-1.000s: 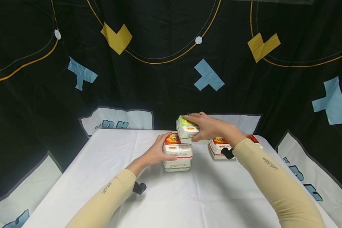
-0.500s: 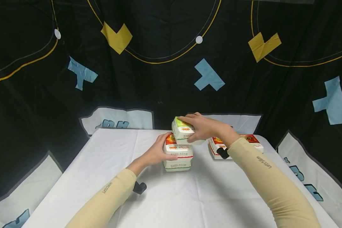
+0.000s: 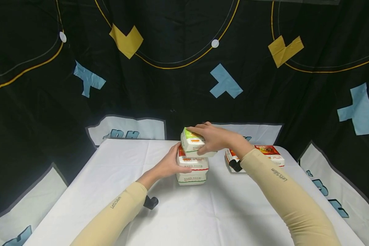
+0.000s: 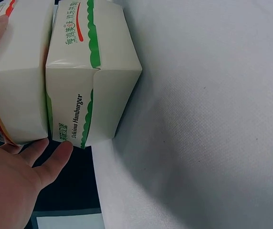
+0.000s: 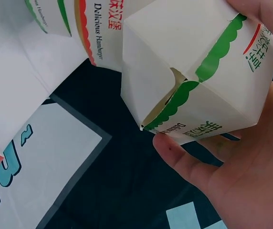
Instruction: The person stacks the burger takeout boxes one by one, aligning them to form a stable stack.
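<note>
Right-hand grip [image 3: 218, 137], thumb and fingers around a green-topped carton [image 3: 192, 143], has shifted left, so it looks nearly lined up over the red-topped carton [image 3: 194, 163] at mid-frame; contact is unclear. Left-hand grip [image 3: 167, 165] curls around the latter, seemingly steadying it. Both are smooth, faceted white card with tapering walls.

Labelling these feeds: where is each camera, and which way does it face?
Head: on the head, facing forward and down at the white table; left hand, right hand, sleeves show.
Left wrist: on that wrist, facing the middle box and bottom box; left hand shows.
Right wrist: on that wrist, facing the top box; right hand shows.
Head and right wrist share the top box.
</note>
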`<act>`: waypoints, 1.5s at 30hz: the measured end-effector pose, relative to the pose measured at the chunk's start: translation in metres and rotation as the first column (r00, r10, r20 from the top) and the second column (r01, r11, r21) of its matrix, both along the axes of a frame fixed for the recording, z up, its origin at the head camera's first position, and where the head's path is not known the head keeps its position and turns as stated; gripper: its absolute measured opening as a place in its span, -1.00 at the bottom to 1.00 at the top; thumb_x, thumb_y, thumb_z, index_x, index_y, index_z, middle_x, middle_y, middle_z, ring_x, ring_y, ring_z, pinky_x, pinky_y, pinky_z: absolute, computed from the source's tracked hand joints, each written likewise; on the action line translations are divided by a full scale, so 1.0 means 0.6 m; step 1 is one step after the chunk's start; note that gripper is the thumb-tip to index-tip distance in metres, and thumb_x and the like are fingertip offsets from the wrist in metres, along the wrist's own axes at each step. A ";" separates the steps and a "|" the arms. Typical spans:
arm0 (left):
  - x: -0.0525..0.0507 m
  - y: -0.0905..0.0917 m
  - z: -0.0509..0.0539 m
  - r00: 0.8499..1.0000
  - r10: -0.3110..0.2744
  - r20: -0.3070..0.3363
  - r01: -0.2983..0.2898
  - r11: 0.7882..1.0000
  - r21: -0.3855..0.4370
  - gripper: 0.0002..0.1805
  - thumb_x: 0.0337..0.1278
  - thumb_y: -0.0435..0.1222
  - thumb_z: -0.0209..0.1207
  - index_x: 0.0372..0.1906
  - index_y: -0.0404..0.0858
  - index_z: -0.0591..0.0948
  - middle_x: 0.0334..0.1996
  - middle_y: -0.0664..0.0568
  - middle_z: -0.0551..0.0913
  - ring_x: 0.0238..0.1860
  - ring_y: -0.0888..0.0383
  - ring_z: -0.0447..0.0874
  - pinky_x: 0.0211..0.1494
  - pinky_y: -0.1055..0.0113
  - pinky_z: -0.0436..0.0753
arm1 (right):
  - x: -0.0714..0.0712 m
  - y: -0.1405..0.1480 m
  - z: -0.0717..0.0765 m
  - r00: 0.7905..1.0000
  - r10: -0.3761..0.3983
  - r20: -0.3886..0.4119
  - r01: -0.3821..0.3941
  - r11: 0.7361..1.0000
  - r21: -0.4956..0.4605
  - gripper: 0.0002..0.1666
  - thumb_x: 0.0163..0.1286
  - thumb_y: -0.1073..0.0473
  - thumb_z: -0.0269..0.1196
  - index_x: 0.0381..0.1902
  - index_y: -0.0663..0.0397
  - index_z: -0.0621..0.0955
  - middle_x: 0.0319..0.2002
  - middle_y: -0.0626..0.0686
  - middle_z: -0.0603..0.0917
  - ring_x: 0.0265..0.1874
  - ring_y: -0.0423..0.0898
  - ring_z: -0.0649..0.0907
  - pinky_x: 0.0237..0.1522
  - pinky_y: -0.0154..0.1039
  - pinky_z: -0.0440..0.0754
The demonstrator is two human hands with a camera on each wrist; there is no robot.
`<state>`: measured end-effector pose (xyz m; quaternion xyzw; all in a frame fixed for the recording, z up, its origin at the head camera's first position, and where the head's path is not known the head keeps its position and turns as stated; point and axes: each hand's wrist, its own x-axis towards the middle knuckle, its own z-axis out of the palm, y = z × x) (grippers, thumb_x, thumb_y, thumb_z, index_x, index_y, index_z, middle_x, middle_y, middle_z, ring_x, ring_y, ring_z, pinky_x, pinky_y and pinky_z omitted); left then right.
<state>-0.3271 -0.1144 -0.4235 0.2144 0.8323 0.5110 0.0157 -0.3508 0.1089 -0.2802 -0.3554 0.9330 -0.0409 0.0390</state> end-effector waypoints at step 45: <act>-0.002 0.001 -0.001 0.997 -0.052 -0.053 0.057 0.995 0.085 0.27 -0.19 -0.13 0.61 0.50 0.33 -0.06 0.29 0.28 0.44 0.26 0.23 0.52 0.39 -0.01 0.46 | 0.004 -0.025 -0.012 0.996 -0.011 -0.085 0.013 1.000 0.016 0.03 0.11 -0.29 0.45 0.50 -0.47 0.25 0.35 -0.11 0.44 0.14 -0.05 0.39 -0.09 -0.11 0.63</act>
